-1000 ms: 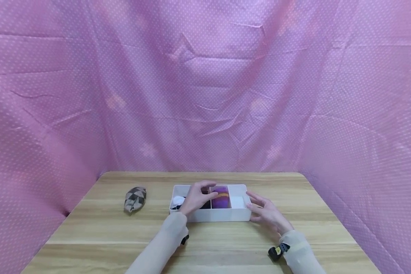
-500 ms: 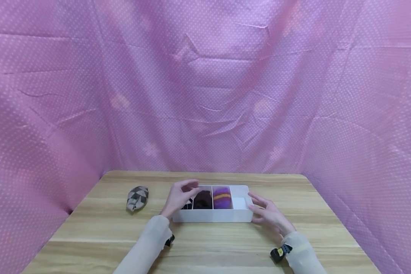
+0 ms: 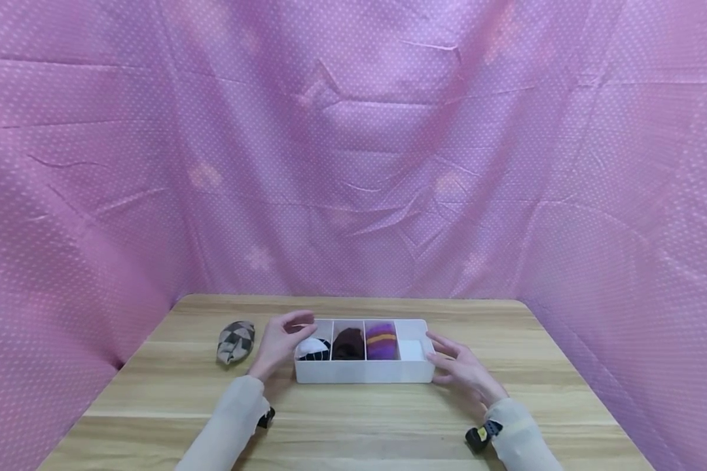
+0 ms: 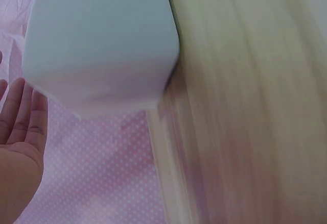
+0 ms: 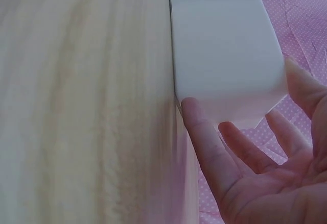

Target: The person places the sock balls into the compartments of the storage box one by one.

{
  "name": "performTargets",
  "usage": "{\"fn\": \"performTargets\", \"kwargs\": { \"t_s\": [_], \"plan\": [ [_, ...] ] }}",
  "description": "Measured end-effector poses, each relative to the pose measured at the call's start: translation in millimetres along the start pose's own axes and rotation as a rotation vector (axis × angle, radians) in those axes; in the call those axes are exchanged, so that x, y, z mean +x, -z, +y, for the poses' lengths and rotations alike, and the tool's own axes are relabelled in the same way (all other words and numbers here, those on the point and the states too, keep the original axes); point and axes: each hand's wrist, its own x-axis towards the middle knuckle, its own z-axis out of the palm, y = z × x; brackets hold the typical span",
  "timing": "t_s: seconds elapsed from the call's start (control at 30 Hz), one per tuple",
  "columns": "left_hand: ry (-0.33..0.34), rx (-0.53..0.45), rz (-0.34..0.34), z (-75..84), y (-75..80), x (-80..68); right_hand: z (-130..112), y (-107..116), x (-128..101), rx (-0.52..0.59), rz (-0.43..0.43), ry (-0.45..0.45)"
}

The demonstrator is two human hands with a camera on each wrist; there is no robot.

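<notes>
A white divided box (image 3: pixel 365 371) sits mid-table. Its compartments hold a black-and-white sock (image 3: pixel 313 349), a dark brown sock (image 3: pixel 348 345) and a purple sock with an orange stripe (image 3: pixel 381 340); the rightmost compartment (image 3: pixel 411 349) shows only white. My left hand (image 3: pixel 287 332) hovers just off the box's left end, fingers loosely spread, holding nothing. My right hand (image 3: pixel 443 356) lies open against the box's right end. In the right wrist view the thumb (image 5: pixel 196 122) touches the box (image 5: pixel 225 45) at its corner. The left wrist view shows the box (image 4: pixel 102 45) and my open palm (image 4: pixel 20 132) apart from it.
A rolled brown-and-grey argyle sock (image 3: pixel 234 341) lies on the wooden table (image 3: pixel 353 418) left of my left hand. Pink dotted cloth (image 3: pixel 353 163) hangs behind and on both sides of the table.
My left hand has moved left, from over the middle compartments to beyond the box's left end, uncovering the socks. The right hand has stayed at the right end.
</notes>
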Motion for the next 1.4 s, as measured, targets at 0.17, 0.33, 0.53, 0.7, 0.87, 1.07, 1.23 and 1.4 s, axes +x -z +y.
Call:
{"fn": "performTargets", "kwargs": {
  "t_s": [0.17,0.33,0.53,0.7,0.87,1.07,1.23,1.4],
  "plan": [
    [0.027,0.001,0.018,1.1,13.0,-4.7,0.4,1.9,1.1,-0.013,-0.021,0.005],
    [0.051,-0.005,0.037,-9.4,23.8,-1.7,-3.8,1.7,1.0,-0.015,-0.018,0.003],
    [0.01,0.011,0.06,-16.9,37.2,-4.1,-4.8,2.2,0.6,-0.011,-0.026,0.009],
    [-0.001,0.044,0.072,-21.6,48.7,-8.8,-4.2,0.4,0.7,-0.005,-0.01,0.007],
    [0.02,0.093,0.104,-28.4,59.3,-12.3,-2.9,-0.5,-0.4,-0.007,-0.009,0.003],
    [0.068,0.085,0.126,-38.4,74.5,-9.9,-2.3,-1.0,0.1,-0.008,0.01,-0.001],
    [0.096,0.05,0.117,-45.8,90.1,-2.8,-3.7,-3.2,3.3,-0.002,0.022,-0.005],
    [0.129,0.033,0.129,-52.5,105.5,4.7,-2.6,-4.8,8.1,0.029,0.002,-0.005]
  ]
}}
